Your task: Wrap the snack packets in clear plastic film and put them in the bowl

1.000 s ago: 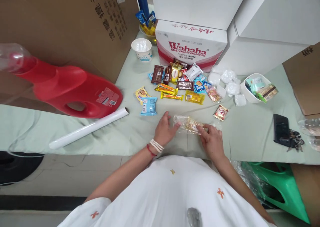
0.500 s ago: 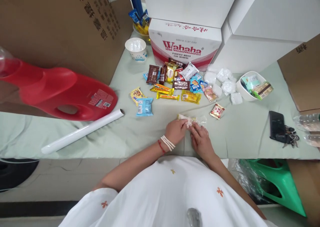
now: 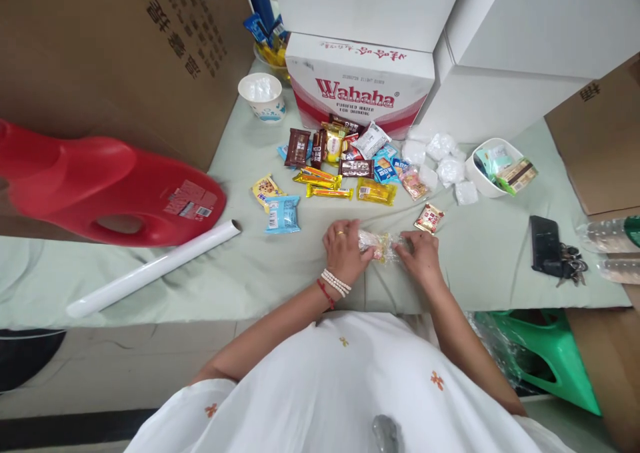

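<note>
Between my two hands lies a snack packet in clear crinkled plastic (image 3: 379,247), with yellow and pinkish patches showing through; its exact kind cannot be made out. My left hand (image 3: 345,248) is closed on its left end, thumb along the near side. At the other end, my right hand (image 3: 421,254) pinches the loose transparent film between thumb and fingers. A small red and cream sachet (image 3: 429,218) lies just beyond my right hand. To the left of my left hand sit a light blue packet (image 3: 283,214) and a yellow cookie packet (image 3: 267,192).
Several wrapped snacks (image 3: 356,168) are piled before a Wahaba-style carton (image 3: 360,83). Clear plastic bundles (image 3: 450,170) and a white tub (image 3: 485,183) stand right, beyond a phone (image 3: 545,243) with keys. Leftward are a paper cup (image 3: 270,110), red jug (image 3: 145,190) and white tube (image 3: 155,270).
My hands have moved apart, the left leftward and the right rightward, so more of the plastic-wrapped packet shows between them. The camera view has shifted slightly.
</note>
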